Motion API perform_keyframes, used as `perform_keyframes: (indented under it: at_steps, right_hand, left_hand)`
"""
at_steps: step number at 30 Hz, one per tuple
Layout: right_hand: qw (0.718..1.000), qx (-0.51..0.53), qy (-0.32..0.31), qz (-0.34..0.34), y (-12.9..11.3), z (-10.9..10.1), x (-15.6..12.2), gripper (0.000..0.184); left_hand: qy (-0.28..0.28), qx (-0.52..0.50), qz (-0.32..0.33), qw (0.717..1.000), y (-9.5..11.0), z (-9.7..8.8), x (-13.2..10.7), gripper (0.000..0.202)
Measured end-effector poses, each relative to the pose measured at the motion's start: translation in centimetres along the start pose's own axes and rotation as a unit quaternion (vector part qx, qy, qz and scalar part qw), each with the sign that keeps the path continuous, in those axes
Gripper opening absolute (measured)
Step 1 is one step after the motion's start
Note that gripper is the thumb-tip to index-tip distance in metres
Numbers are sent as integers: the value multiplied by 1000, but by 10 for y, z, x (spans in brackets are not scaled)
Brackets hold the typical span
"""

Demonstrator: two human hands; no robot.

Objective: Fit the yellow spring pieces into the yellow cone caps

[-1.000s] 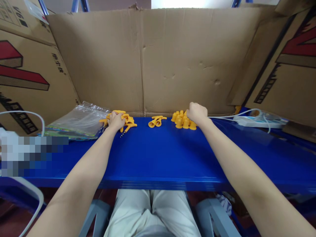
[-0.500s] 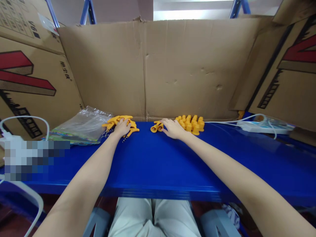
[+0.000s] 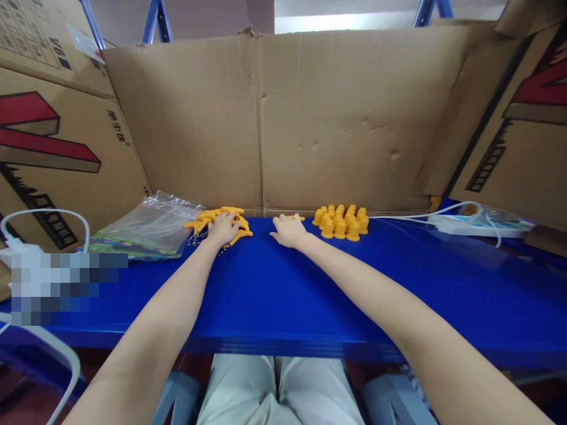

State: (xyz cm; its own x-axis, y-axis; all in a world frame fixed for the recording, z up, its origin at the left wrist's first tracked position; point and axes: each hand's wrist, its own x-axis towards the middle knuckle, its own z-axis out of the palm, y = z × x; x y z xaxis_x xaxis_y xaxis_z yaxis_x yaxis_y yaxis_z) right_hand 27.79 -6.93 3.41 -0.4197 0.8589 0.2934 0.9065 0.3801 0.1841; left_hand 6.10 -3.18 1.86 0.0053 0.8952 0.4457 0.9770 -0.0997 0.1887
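L hand (image 3: 222, 229) is resting on yellow corkscrews (image 3: 233, 209) nr table's (image 3: 257, 283) back edge; R hand (image 3: 290, 231) is mostly covering yellow pc (image 3: 302, 218) there; can't tell either grip. Yellow cups (image 3: 340, 225) are standing to R.

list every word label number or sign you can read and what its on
"V6": sideways, high on the left carton; finer print beside it is too small.
Chinese characters lower on that carton: too blurred to quote.
Black label on the right carton: unreadable.
Yellow corkscrews, yellow cups: no writing visible.
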Motion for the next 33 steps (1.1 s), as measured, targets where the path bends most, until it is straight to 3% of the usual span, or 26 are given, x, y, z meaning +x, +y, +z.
perform_keyframes:
  at_steps: [5,11,17,21,23,29,33]
  right_hand:
    - [1000,22,8,19,-7,6,2,36]
    - [1000,11,-7,18,-1,-7,-4,36]
    - [991,-31,112,-73,12,-22,-16,43]
    - [974,-50,162,-152,25,-24,-25,47]
    - [971,-48,169,-160,32,-23,-28,47]
    - [983,-58,150,-92,39,-23,-32,35]
    - [978,-83,173,-81,37,-35,-34,31]
  left_hand:
    - [36,1,5,999,13,-13,-7,41]
    - [35,-13,118,992,36,-19,-12,43]
    - [-22,-26,216,976,57,-19,-21,56]
    - [8,-52,211,976,62,-23,-22,44]
    - [32,-53,193,979,63,-27,-23,38]
    - [54,-55,170,982,75,-37,-29,29]
    - [46,-75,156,984,84,-42,-33,27]
